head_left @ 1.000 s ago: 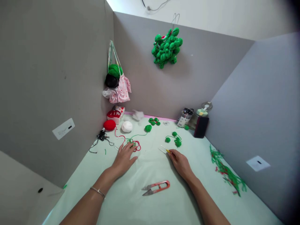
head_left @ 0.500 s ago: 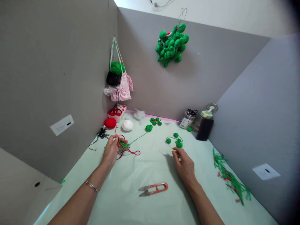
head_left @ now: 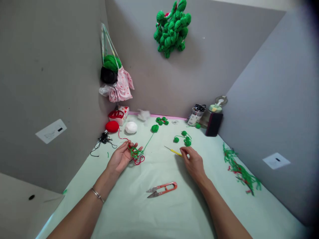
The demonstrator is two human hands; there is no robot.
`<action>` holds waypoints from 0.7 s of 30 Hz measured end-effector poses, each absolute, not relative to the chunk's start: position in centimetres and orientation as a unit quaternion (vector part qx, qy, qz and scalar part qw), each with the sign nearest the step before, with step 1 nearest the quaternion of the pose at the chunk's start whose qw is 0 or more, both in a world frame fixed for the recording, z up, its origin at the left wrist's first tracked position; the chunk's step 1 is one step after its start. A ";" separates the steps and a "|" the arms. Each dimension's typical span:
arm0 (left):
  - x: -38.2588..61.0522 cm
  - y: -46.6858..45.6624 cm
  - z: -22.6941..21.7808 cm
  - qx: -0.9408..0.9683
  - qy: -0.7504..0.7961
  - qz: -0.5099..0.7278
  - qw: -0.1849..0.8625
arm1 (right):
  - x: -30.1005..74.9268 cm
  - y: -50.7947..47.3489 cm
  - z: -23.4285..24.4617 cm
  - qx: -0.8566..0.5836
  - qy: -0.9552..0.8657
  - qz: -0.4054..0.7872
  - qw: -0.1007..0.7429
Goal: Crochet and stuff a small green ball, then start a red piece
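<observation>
My left hand [head_left: 121, 156] is turned palm up with its fingers part curled, holding a loose tangle of green yarn [head_left: 136, 152] and red yarn [head_left: 139, 160]. A green strand runs from it to a small green yarn ball [head_left: 155, 128]. In the closed fingers of my right hand [head_left: 193, 163] is the end of a crochet hook [head_left: 175, 152] with a yellow handle, its thin metal tip pointing left. Just beyond that hand sit several small green crocheted balls [head_left: 187, 142] on a strand. Orange thread snips [head_left: 163, 190] lie nearer me, between my forearms.
A red yarn ball [head_left: 112, 126], a white yarn ball [head_left: 131, 127] and black yarn [head_left: 104, 138] are at the back left. A can [head_left: 195, 115] and a phone [head_left: 214, 124] stand back right. Green and red scraps [head_left: 240, 171] line the right wall. Green crocheted pieces [head_left: 172, 30] hang ahead.
My left hand has turned palm up, opening its fingers somewhat under the yarn. The crochet hook has moved away from the green balls and its tip now points more to the left. The view has tilted down.
</observation>
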State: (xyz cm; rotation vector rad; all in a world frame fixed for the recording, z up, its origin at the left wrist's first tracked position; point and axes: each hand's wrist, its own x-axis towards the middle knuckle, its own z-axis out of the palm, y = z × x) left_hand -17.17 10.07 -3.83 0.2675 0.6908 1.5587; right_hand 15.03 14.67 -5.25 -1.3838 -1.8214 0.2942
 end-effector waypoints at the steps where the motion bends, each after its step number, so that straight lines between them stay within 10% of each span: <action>1: -17.0 10.0 -3.6 0.118 0.301 0.684 0.654 | 15.0 14.7 -5.2 -0.547 -0.719 0.128 0.409; 14: -14.6 8.0 -2.2 0.192 0.300 0.645 0.676 | 4.8 11.1 -3.6 -0.344 -0.814 0.353 0.307; 21: -21.1 9.4 -1.2 0.205 0.368 0.757 0.499 | 5.0 23.0 -0.7 -0.446 -0.805 0.264 0.288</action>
